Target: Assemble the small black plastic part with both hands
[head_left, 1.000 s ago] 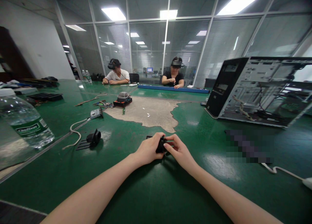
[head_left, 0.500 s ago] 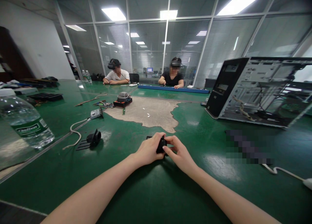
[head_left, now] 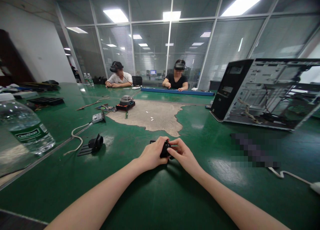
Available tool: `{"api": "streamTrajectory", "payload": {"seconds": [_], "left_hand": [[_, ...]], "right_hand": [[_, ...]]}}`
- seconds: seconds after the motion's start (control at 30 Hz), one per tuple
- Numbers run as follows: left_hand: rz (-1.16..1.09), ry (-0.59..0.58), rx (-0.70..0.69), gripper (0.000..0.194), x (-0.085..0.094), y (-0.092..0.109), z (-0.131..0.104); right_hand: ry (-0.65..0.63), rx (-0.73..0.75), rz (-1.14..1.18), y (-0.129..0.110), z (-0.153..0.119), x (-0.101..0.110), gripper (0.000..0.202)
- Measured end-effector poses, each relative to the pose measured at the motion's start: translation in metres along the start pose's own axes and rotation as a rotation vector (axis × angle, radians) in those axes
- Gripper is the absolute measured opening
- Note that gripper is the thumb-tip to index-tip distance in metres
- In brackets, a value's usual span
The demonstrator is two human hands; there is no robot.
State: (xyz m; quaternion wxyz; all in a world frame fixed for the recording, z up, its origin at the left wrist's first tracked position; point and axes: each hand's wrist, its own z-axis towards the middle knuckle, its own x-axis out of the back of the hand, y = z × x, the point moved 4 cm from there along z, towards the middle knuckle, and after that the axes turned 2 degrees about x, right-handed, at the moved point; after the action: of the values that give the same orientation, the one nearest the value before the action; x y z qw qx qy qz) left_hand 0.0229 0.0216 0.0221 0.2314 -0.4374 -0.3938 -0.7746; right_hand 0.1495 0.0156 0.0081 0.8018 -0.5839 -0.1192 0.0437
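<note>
As both forearms angle inward, the left hand curls around a black part just on the near side of the tan patch; the right hand, bent to a narrow pinch, grips it too.

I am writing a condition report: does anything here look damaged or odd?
Yes. Beyond the left hand and right hand, the green table has a ragged bare patch, as if its surface tore off. The computer case at right stands open-sided, cables showing. The held black part is mostly hidden, so unclear.
</note>
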Motion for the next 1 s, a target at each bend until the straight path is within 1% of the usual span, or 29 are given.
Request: {"api": "streamTrajectory", "payload": {"seconds": [0.13, 0.3, 0.47, 0.67, 0.83, 1.0], "left_hand": [[0.0, -0.01, -0.011, 0.062, 0.0, 0.0, 0.0], [-0.008, -0.001, -0.01, 0.062, 0.0, 0.0, 0.0], [0.004, 0.008, -0.001, 0.059, 0.0, 0.0, 0.0], [-0.008, -0.001, 0.0, 0.062, -0.001, -0.001, 0.0], [0.003, 0.01, -0.009, 0.06, -0.001, 0.0, 0.0], [0.015, 0.009, -0.009, 0.059, -0.001, 0.0, 0.0]], "right_hand": [[-0.001, -0.02, -0.049, 0.005, 0.002, 0.001, 0.025], [-0.053, 0.017, -0.035, -0.001, -0.001, -0.001, 0.019], [0.003, 0.02, -0.032, -0.003, -0.001, 0.002, 0.015], [0.005, -0.036, -0.041, 0.007, 0.003, 0.001, 0.026], [-0.027, -0.01, -0.036, 0.0, 0.0, 0.001, 0.018], [0.015, -0.003, -0.023, -0.001, 0.001, 0.003, 0.015]]}}
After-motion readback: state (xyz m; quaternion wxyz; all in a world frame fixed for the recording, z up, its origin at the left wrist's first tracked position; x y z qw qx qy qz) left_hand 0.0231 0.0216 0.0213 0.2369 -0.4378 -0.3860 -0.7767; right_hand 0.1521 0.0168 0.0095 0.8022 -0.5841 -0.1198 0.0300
